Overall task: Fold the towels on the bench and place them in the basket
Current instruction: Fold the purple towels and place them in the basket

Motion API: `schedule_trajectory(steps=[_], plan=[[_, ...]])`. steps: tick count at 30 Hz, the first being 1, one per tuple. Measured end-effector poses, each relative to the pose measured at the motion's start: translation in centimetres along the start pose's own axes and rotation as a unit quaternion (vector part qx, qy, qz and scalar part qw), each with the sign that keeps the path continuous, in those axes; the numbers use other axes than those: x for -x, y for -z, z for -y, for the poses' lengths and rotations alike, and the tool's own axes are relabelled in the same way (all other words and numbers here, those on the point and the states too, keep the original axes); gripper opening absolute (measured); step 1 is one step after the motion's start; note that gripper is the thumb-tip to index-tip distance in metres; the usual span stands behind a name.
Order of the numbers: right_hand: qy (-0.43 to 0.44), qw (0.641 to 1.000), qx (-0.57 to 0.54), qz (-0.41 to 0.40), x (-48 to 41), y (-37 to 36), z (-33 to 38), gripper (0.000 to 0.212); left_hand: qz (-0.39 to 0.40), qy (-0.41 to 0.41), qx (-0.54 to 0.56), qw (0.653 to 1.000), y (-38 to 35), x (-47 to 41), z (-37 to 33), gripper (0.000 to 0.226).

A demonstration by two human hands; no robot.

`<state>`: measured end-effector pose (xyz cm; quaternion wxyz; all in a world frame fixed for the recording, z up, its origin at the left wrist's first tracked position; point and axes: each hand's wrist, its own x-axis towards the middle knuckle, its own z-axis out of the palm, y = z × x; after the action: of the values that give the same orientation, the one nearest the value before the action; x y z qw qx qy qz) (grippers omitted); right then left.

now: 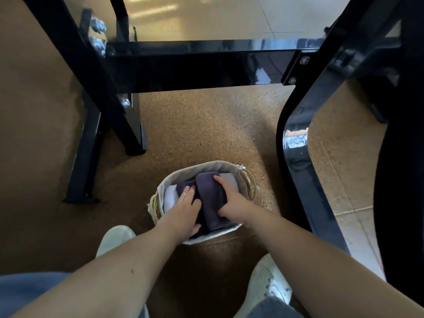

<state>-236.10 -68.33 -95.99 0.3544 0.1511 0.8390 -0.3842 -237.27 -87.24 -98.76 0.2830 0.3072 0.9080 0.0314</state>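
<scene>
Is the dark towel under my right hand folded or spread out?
Folded: the dark towel sits as a narrow bundle inside the basket.

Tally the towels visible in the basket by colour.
Dark navy towels: 2
Pale grey towels: 2
Total: 4 towels visible in the basket

The left grip and right grip cover much of the dark towel, and their undersides are hidden. The near rim of the basket vanishes beneath the left wrist. Only a sliver of the pale towel shows. The black frame runs off the top edge. Forearms hide part of the left shoe and right shoe.
</scene>
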Motion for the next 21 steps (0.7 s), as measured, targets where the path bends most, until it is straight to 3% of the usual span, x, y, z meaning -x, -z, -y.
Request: schedule_trajectory(steps=[4, 9, 15, 17, 21], plan=[[-0.016, 0.998, -0.005, -0.058, -0.3, -0.1, -1.0, 0.101, 0.002, 0.002, -0.006, 1.0, -0.2, -0.1, -0.2, 0.055], [0.0, 0.999, 0.048, -0.026, -0.7, -0.1, -0.3, 0.092, 0.0, 0.003, 0.015, 1.0, -0.4, -0.1, 0.4, 0.052], [-0.001, 0.986, 0.158, -0.047, -0.8, -0.7, 0.2, 0.099, -0.001, 0.011, -0.012, 1.0, -1.3, -0.6, 0.8, 0.057], [-0.001, 0.959, 0.27, -0.089, -0.4, -1.6, 0.3, 0.102, 0.0, 0.017, -0.01, 1.0, -1.2, -0.7, 0.6, 0.06], [0.151, 0.873, 0.446, -0.129, 0.6, -2.1, -0.9, 0.08, 0.002, 0.016, 0.018, 1.0, -0.6, -0.4, 0.2, 0.057]])
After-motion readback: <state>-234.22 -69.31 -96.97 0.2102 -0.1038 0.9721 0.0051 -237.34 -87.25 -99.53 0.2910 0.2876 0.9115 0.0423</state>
